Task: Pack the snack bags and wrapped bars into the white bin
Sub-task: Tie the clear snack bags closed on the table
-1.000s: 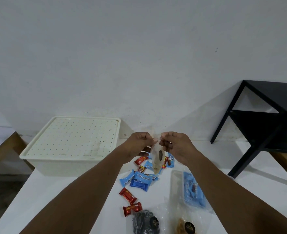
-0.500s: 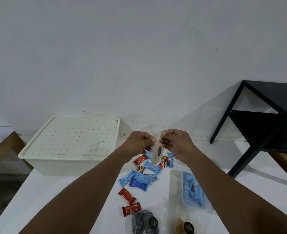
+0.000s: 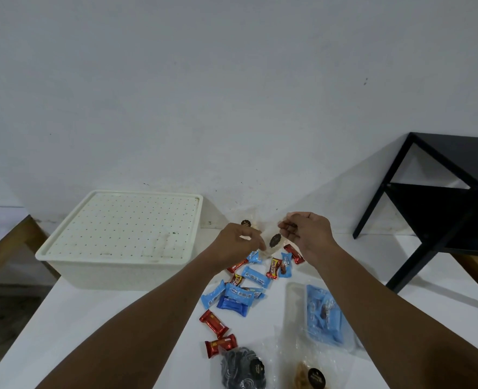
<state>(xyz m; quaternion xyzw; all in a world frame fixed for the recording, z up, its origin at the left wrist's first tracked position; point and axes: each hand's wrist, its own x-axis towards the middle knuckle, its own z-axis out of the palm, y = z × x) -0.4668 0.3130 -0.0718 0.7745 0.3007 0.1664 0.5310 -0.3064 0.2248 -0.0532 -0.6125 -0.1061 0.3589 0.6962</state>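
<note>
- Your hands have drawn apart since a second ago. Then they met over the pile with the clear snack bag (image 3: 273, 242) hanging straight down between them; now it is stretched on a slant from one hand to the other.
- Your left hand (image 3: 239, 244) has its fingers (image 3: 253, 239) curled and pinching the bag's lower left side. Your right hand (image 3: 309, 234) pinches the upper right edge with its fingers (image 3: 287, 230).
- A second dark label (image 3: 245, 223) shows just above your left knuckles. Whether it sits on the same bag or on another stuck to it cannot be told.
- The bag is held in the air above the wrapped bars (image 3: 254, 276), which lie scattered on the tabletop (image 3: 105, 318). Its long axis runs from upper right down to lower left.
- The white bin (image 3: 125, 272) stands to the left of both hands, against the wall, and your left hand is the nearer one.
- Its perforated lid (image 3: 120, 223) is on, so nothing is packed yet. Judging from this, the lid has to come off before the bag can go in.
- More snack bags (image 3: 243, 369) wait at the near edge.
</note>
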